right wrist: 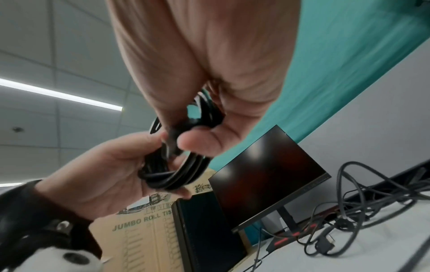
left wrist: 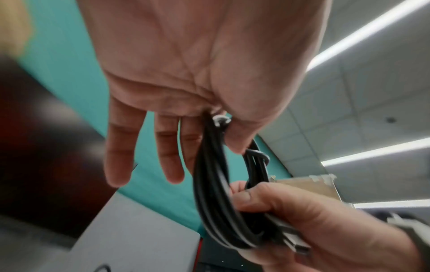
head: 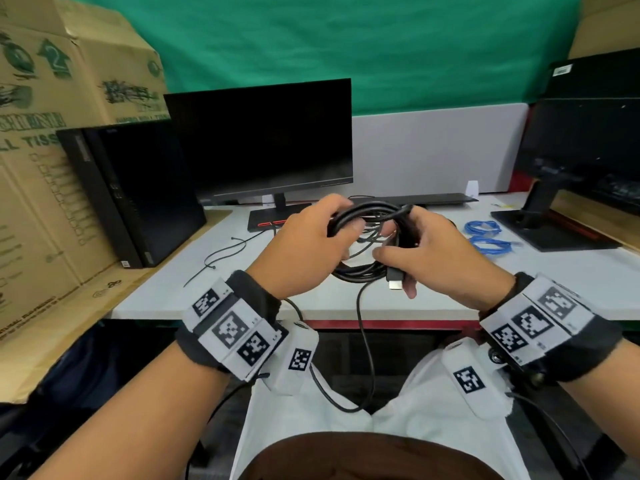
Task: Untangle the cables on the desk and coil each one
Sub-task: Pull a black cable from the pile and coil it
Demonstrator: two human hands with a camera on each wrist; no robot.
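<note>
2 hands hold 1 black cable coil [head: 367, 237] above the desk [head: 450, 289]: my left hand [head: 304, 244] grips its left side, my right hand [head: 426, 251] pinches the plug end [head: 394, 280], probably to tuck it in.

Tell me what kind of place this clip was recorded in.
Most likely an office workstation doubling as a storage or IT corner: a white desk with a dark monitor and desktop tower, a grey partition panel, stacked cardboard boxes, and a tiled ceiling with strip lights.
</note>
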